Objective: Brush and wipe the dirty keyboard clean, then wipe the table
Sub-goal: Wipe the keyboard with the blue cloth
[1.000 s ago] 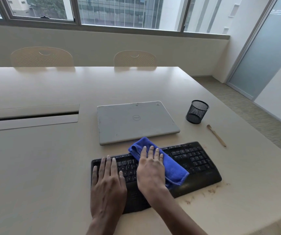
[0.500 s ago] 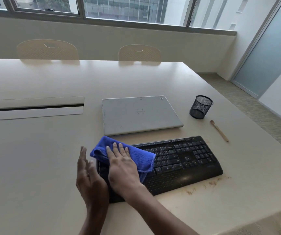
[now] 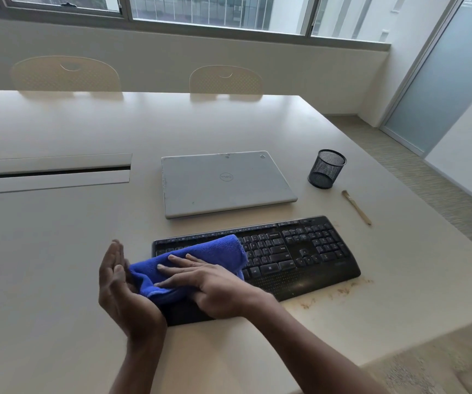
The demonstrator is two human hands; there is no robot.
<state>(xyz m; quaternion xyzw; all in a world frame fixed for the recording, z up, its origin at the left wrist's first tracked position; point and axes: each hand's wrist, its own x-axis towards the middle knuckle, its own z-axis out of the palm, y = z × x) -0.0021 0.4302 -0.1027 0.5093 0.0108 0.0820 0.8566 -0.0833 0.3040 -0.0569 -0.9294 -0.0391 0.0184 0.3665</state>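
Hiding the left end of the keyboard point(image 3: 300, 257), a fuzzy blue cloth point(image 3: 215, 248) lies under the right hand point(image 3: 215, 288), fingers straight, pressing; beside it the left hand point(image 3: 121, 291) is released, cupped.

Beige table point(image 3: 58, 251) w/ keyboard point(image 3: 300, 251), laptop point(image 3: 226, 183), mesh cup point(image 3: 326, 169), brush point(image 3: 356, 207).

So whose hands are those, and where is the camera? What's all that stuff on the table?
No machine here: these are a person's own two hands. The camera sits on their head and looks down, so you see what they see. The right hand presses a blue cloth flat on the black keyboard. The left hand is open, held up at the keyboard's left end, next to the cloth. Also on the table: a closed laptop, a black mesh cup and a small wooden brush. Brown dirt lies along the keyboard's near edge.
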